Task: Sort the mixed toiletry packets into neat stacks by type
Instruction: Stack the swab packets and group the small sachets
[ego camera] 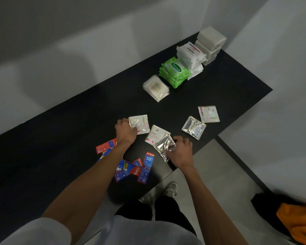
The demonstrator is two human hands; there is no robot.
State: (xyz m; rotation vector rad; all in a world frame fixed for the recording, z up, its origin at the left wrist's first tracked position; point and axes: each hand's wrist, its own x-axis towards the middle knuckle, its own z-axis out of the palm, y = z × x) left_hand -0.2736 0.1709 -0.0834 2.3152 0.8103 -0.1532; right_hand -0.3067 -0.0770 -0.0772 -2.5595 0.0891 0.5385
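My left hand (125, 130) pinches the left edge of a white Dove sachet (140, 123) on the black table (60, 138). My right hand (181, 151) grips a silver-backed sachet (163, 147) that overlaps another white Dove sachet (156, 134). Two more sachets lie to the right: a silver one (193, 127) and a white one (208, 114). Several red and blue Colgate packets (140, 167) lie scattered near the front edge, partly under my left forearm.
Neat stacks stand at the far end: clear flat packets (155, 88), green Sanicare wipes (175, 71), white Dove pouches (190, 56) and white blocks (210, 43). The table's front edge is close to my right hand. An orange and black bag (297, 221) lies on the floor.
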